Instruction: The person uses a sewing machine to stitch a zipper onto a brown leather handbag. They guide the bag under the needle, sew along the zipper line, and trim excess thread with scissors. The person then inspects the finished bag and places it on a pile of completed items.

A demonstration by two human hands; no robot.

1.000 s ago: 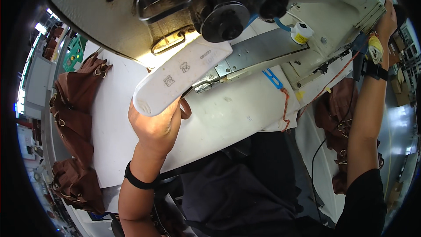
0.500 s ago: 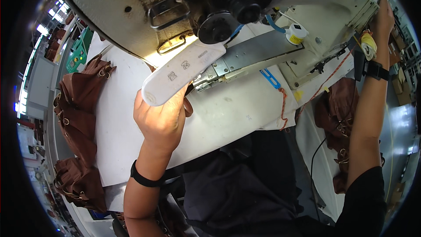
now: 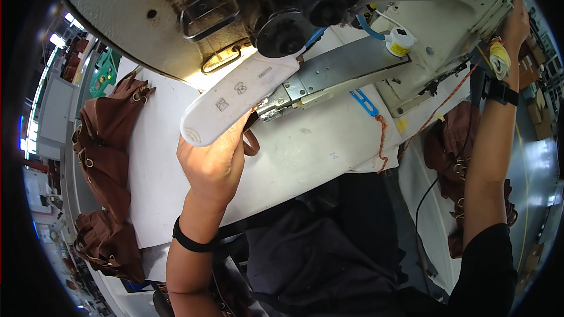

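Observation:
A grey-white industrial sewing machine (image 3: 411, 17) spans the top, with its narrow metal arm bed (image 3: 341, 67) below the head. My left hand (image 3: 211, 161) is closed at the left end of that bed, under the lit needle area. From it hangs a looped brown leather strap (image 3: 251, 142). A long white rounded plate (image 3: 238, 97) on the machine hides my fingertips and the sewing point. My right hand (image 3: 516, 23) reaches to the machine's far right end. Its fingers are behind the housing, so their grip is hidden.
Brown leather bags (image 3: 106, 147) with metal rings are heaped along the table's left edge. More brown leather pieces (image 3: 455, 164) hang beside my right forearm. A blue plastic tag (image 3: 365, 103) on an orange cord lies on the white tabletop (image 3: 294, 164). A green control box (image 3: 106, 73) stands farther left.
The view has shifted slightly, bringing the machine head a little left and up. More of the strap loop shows beside my left hand. My right hand stays at the machine's end.

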